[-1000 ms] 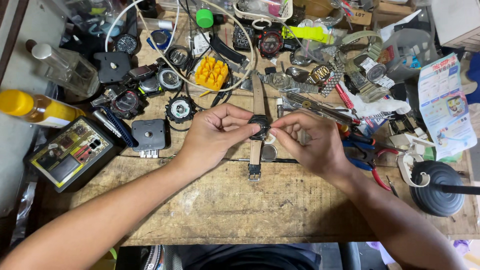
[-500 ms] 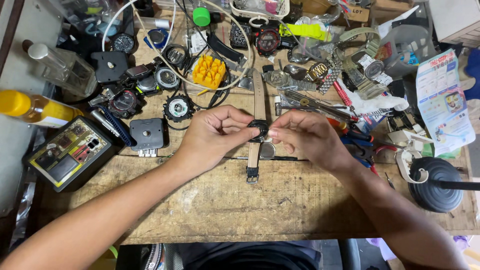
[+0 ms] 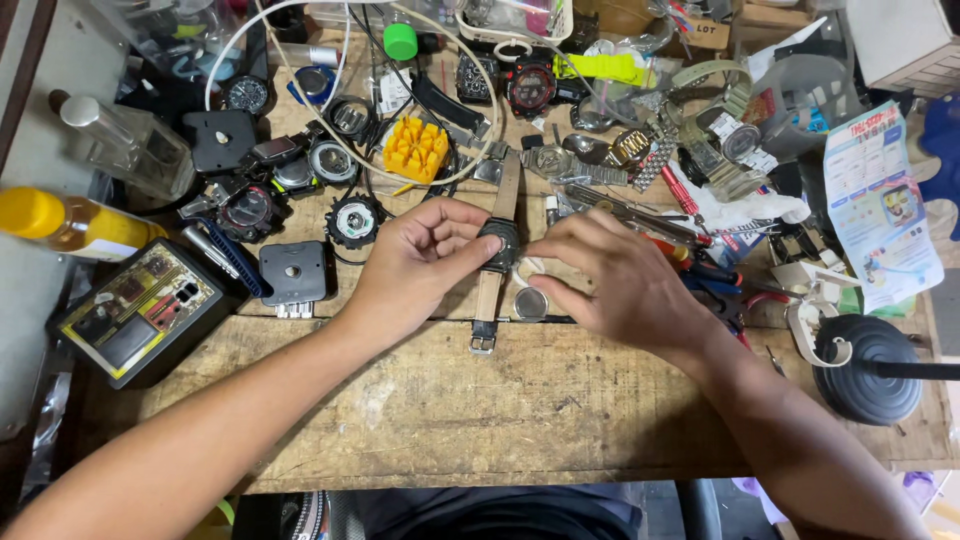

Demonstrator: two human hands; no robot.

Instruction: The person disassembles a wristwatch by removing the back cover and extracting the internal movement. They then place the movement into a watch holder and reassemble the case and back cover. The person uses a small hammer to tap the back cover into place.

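A wristwatch (image 3: 499, 240) with a dark round case and a tan strap lies lengthwise on the wooden bench (image 3: 520, 400). My left hand (image 3: 420, 262) pinches the watch case between thumb and fingers. Just right of the watch, my right hand (image 3: 615, 282) hovers with its fingers curled, fingertips close to the case; I cannot tell whether it holds a small part. A round metal case back (image 3: 530, 303) lies on the bench under the right hand's fingers.
Several watches and watch parts crowd the back of the bench, with a yellow case holder (image 3: 416, 149), a black tester box (image 3: 140, 310), a yellow-capped bottle (image 3: 70, 222), red-handled pliers (image 3: 700, 270), a paper leaflet (image 3: 880, 200) and a black lamp base (image 3: 866, 368).
My right hand has drawn back a little from the watch case toward the right. The left hand keeps its pinch on the case.
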